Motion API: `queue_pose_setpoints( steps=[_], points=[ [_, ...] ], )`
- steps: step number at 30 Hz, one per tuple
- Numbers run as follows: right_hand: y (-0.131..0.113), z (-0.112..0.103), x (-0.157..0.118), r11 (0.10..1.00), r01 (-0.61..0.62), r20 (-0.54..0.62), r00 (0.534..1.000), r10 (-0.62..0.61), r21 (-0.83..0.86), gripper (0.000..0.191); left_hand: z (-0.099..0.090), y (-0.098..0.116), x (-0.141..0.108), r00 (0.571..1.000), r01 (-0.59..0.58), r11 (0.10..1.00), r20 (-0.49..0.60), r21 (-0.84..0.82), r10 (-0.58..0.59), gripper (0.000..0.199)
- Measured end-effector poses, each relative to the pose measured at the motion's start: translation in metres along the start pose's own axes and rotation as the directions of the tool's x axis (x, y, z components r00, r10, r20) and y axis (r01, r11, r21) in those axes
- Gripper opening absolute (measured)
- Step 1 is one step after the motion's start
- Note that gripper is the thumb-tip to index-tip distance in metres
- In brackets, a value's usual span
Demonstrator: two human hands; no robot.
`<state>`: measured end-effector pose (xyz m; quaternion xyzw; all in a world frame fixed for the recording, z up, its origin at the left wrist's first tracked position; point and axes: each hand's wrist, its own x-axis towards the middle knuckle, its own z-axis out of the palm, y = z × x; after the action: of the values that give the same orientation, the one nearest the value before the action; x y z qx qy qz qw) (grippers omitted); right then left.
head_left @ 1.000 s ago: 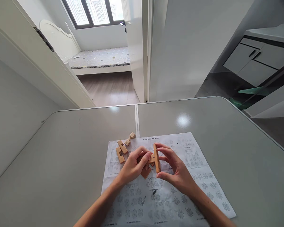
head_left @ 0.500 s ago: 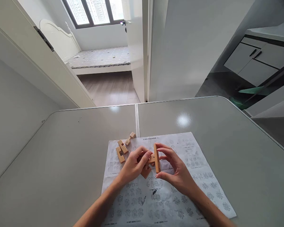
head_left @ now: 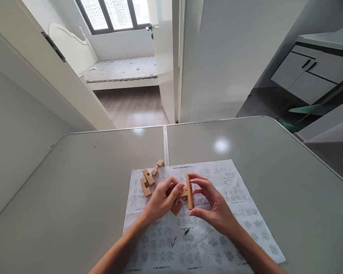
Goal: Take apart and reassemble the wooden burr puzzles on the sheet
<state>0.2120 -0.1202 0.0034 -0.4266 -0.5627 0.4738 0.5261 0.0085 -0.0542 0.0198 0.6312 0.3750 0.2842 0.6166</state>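
My left hand is closed on a wooden piece that points to the right, partly hidden by the fingers. My right hand grips a long wooden bar by its two ends, between thumb and fingers. The bar stands across the tip of the left hand's piece and seems to touch it. Under the left hand, a notched wooden block shows below the fingers. Beyond that hand lie two notched blocks close together, and a narrow-necked piece.
A large printed sheet with puzzle drawings lies under the hands and pieces. It rests on a grey table with a pale seam. Past the table's far edge are an open door, a bed and white cabinets.
Both hands keep their hold and have barely moved. The long bar has shifted very slightly.
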Motion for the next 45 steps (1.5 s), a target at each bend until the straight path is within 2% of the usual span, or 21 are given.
queue_pose_setpoints(
  steps=[5, 13, 20, 27, 36, 40, 45],
  points=[
    [0.0003, 0.0002, 0.0001, 0.998, -0.051, 0.072, 0.996, 0.047, 0.046, 0.06, 0.0027, 0.0003, -0.0002, 1.0, 0.007, 0.999, 0.018, -0.041, -0.006, 0.039],
    [0.0018, 0.0031, -0.0008, 0.999, -0.038, 0.053, 0.998, 0.036, 0.033, 0.063, 0.0032, 0.0006, -0.0031, 0.998, 0.059, 0.995, 0.005, -0.082, -0.059, 0.042],
    [-0.0035, 0.0037, 0.0006, 0.999, -0.039, 0.093, 0.995, 0.036, 0.03, 0.066, 0.0057, -0.0007, -0.0035, 0.997, 0.071, 0.985, -0.02, -0.155, -0.075, 0.04],
    [-0.0032, 0.005, 0.0002, 0.999, -0.022, 0.06, 0.998, 0.02, 0.025, 0.064, 0.0065, -0.0002, -0.0043, 0.996, 0.078, 0.985, -0.028, -0.155, -0.083, 0.043],
    [0.0044, 0.0015, -0.0014, 0.998, -0.028, -0.041, 0.999, 0.03, 0.058, 0.062, 0.0055, -0.0022, -0.0001, 0.996, 0.036, 0.998, -0.079, -0.047, -0.039, 0.045],
    [0.0045, -0.0007, -0.001, 0.997, 0.0, -0.091, 0.996, 0.007, 0.074, 0.06, 0.0051, -0.0027, 0.001, 0.995, 0.062, 0.994, -0.078, -0.085, -0.069, 0.045],
    [0.0048, 0.0003, -0.0013, 0.999, -0.002, -0.081, 0.997, 0.005, 0.041, 0.063, 0.0046, -0.0036, 0.0012, 0.994, 0.059, 0.99, -0.08, -0.126, -0.069, 0.047]
  ],
)
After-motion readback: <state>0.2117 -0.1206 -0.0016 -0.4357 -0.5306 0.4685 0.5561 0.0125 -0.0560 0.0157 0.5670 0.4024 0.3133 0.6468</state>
